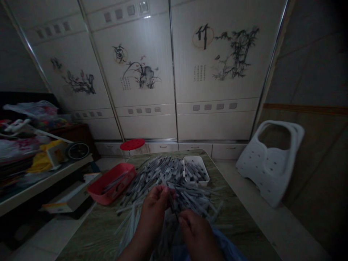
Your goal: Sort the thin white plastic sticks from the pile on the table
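1. I read the left hand (153, 210) with its fingers pressed together at the near edge of the heap; I cannot tell how many sticks they pinch.
2. The right hand (196, 232) sits just beside it, fingers curled down into the heap; I cannot tell its grip.
3. Slim grey-and-white plastic sticks (163, 177) lie heaped on a wood-grain table (239, 224), beneath and ahead of both hands.
4. A blue plastic bag (220, 246) lies at the near table edge.
5. A red plastic tray (108, 185) and a white plastic tray (196, 170) flank the heap, both holding sticks.
6. A red stool (132, 144) stands beyond the table, before white cabinets (214, 123).
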Tool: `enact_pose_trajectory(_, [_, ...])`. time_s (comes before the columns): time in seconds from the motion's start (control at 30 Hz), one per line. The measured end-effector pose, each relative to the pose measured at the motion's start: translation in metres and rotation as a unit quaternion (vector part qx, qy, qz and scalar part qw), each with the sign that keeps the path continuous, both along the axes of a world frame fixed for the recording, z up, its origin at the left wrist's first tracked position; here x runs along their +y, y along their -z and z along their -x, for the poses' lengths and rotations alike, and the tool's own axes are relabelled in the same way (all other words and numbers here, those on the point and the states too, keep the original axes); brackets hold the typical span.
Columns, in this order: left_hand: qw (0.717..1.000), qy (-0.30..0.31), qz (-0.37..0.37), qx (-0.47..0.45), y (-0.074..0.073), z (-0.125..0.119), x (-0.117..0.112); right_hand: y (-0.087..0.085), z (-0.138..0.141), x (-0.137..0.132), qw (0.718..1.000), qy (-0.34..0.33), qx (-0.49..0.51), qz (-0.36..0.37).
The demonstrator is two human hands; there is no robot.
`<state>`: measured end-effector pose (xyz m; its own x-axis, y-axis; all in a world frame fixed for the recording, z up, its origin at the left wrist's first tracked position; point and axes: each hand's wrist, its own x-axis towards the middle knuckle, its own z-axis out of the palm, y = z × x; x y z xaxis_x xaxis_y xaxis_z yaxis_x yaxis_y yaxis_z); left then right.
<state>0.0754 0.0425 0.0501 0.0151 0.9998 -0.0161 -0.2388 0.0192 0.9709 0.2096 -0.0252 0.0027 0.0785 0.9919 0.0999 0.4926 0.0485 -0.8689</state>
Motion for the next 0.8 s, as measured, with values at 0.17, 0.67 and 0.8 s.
enact_pose_trajectory(0.17, [1.0,-0.031,-0.007,0.0,0.004,-0.014,0.012,0.0,-0.003,0.002,0.999,0.0,0.04,0.003])
enact_pose_trajectory(0.67, [0.895,0.064,-0.223,0.382,0.018,-0.004,0.06,0.008,-0.06,0.008,0.973,0.113,-0.199,0.006])
enact_pose_trajectory(0.8, [0.811,0.168,-0.28,0.485,0.031,-0.014,0.06,0.007,-0.061,0.004,0.97,0.101,-0.22,0.008])
